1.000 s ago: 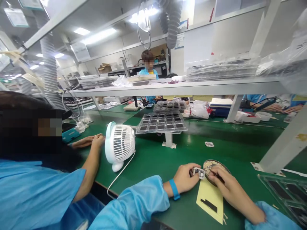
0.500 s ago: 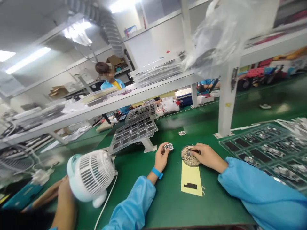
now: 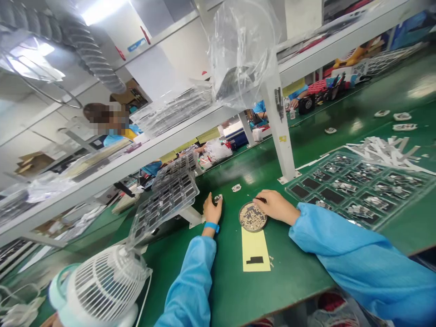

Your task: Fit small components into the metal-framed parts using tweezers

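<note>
My left hand, with a blue band at the wrist, is closed around a small white part with dark details, held close above the green table. In my right hand is a thin dark tool that looks like tweezers; the fingers hide most of it. The hand is at the upper right rim of a round dish filled with tiny beige and dark pieces. Below the dish lies a yellow sheet bearing a black strip. Another small white part lies beyond my hands.
A white fan stands at the lower left. Clear trays with dark squares lean behind my left hand. To the right, a compartment tray holds many small parts, near white paper strips. A shelf post rises ahead.
The camera view has turned right, so everything appears farther left. The tool's tip has left the dish's middle, and my right hand is now at its upper right rim. My left hand keeps the part.
</note>
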`<state>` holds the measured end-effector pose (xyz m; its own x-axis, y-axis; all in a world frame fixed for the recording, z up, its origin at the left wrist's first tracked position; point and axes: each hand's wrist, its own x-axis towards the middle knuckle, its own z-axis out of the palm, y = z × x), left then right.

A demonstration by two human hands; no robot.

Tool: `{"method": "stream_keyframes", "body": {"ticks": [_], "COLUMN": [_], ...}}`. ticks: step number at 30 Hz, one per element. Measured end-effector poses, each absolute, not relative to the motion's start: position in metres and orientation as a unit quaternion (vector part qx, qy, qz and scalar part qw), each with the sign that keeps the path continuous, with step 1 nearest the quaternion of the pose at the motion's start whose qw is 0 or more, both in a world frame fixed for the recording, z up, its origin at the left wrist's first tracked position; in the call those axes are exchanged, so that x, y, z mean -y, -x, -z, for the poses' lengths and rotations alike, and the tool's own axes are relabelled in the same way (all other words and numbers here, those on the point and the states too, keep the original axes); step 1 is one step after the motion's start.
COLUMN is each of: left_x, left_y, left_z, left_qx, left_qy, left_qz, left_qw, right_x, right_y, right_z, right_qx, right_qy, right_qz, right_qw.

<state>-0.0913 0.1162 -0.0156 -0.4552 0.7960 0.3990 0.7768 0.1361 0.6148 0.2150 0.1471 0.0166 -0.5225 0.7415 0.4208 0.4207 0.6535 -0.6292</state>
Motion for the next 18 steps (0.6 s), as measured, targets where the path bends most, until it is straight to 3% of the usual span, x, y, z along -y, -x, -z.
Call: {"method": "stream_keyframes", "body": {"ticks": [9,18], "left_x": [-0.185,-0.155], "left_y": [0.052,0.043], "left_z": [0.022,0.017], "left_qx": [-0.722,-0.653], "left_qy": [-0.617,-0.606], "left_qz": [-0.312,-0.432], "left_qw": [0.036,0.142], "right_x": [-0.158,-0.162], "right_y": [-0.230,-0.233], "right_z": [-0.024,-0.019], "right_qx": [0.846,0.831], "right_qy": [0.393,0.416], "right_qz": [-0.168,-0.206], "right_qw": [0.320,0.307]}}
